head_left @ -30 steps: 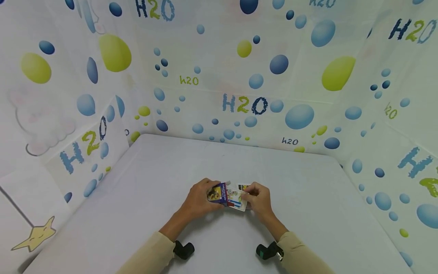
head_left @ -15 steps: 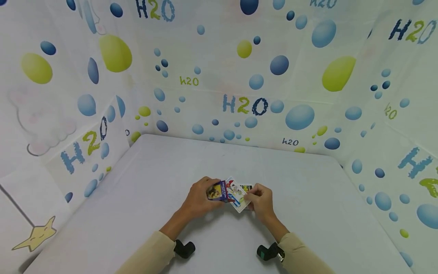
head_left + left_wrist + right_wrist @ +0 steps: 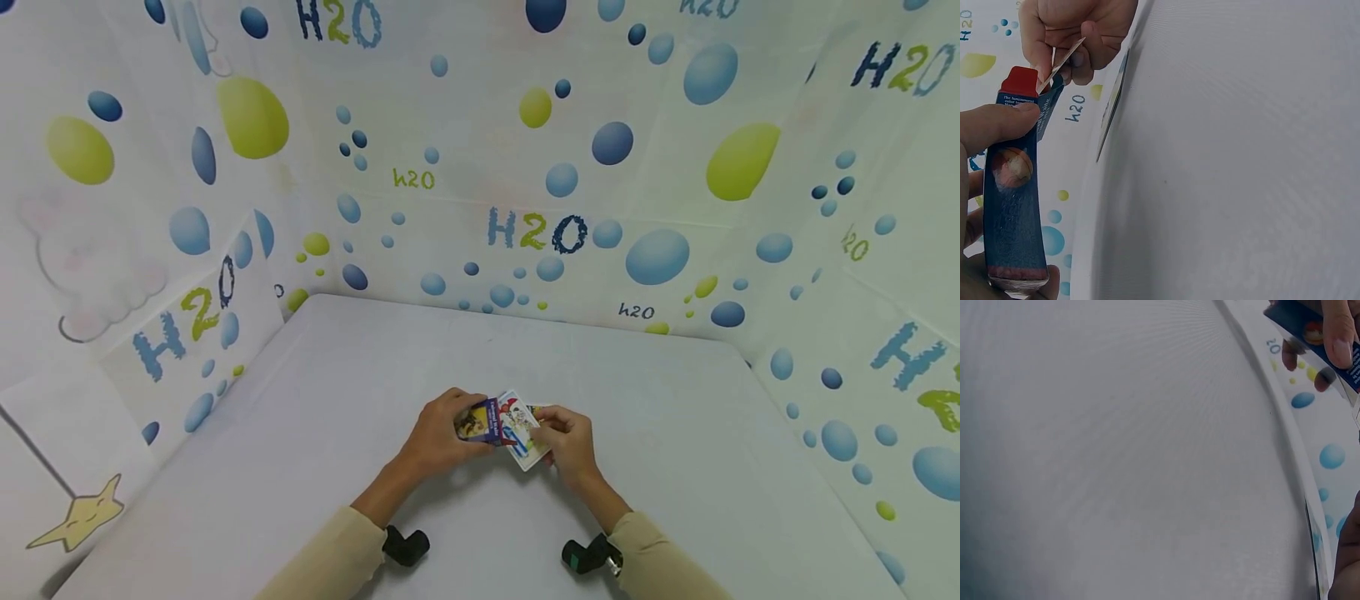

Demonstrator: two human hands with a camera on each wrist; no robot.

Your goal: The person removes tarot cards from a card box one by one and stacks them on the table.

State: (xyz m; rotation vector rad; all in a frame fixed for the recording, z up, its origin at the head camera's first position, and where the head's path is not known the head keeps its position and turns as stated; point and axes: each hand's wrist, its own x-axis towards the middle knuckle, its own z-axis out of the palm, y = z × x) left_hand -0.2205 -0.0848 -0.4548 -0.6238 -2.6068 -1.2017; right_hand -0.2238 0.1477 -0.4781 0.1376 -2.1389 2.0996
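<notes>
My left hand (image 3: 442, 435) grips a small dark blue cardboard box (image 3: 1013, 206) with a yellow picture on one face. Its red end flap (image 3: 1020, 81) points toward my right hand (image 3: 567, 437). There, thumb and fingers pinch a white illustrated card (image 3: 521, 432), which sits tilted at the box's opening. Whether its edge is inside the box, I cannot tell. Behind the right fingers, a dark and yellow printed piece (image 3: 535, 409) shows only in part. In the left wrist view a thin flat card (image 3: 1112, 109) is seen almost edge-on at the table surface, below the hands.
A white-covered table (image 3: 420, 350) spreads around the hands. Behind it and at both sides hang white sheets (image 3: 465, 100) printed with blue and green dots and H2O lettering. Black wrist cameras (image 3: 406, 547) sit at the cuffs.
The illustrated card has turned from nearly in line with the box to a slant. My right hand has shifted slightly left lately, covering more of the printed piece behind. The left hand barely moves.
</notes>
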